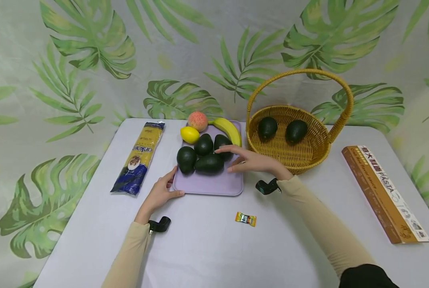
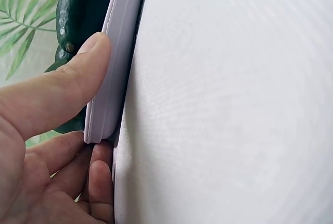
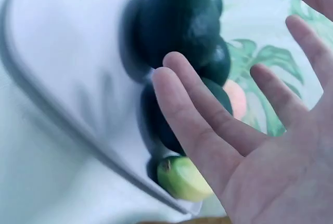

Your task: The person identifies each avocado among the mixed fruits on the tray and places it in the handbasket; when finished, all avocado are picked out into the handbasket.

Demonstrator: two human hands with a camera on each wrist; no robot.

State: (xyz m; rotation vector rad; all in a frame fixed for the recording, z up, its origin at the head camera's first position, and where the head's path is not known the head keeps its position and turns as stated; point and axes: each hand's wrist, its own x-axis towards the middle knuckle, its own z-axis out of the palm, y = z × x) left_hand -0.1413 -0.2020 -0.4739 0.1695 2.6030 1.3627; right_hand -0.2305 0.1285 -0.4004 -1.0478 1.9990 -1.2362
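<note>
A pale purple tray [image 1: 211, 185] holds several dark green avocados [image 1: 209, 164], with a banana [image 1: 229, 130] behind them and a yellow lemon [image 1: 189, 135] and a peach [image 1: 198, 121] at its back left. My left hand [image 1: 160, 194] grips the tray's front left corner, its thumb on the front edge and its other fingers round the left side. Over the tray's right side reaches my right hand [image 1: 254, 160], fingers spread, beside the avocados and holding nothing. In the right wrist view its fingertips [image 3: 169, 81] overlap the avocados; whether they touch I cannot tell.
Right of the tray stands a tall-handled wicker basket [image 1: 290, 158] with two avocados [image 1: 267, 128] inside. A pasta packet [image 1: 139, 160] lies at the left, a long pasta box [image 1: 385, 196] at the right. Nearer the front is a small wrapped candy [image 1: 245, 219].
</note>
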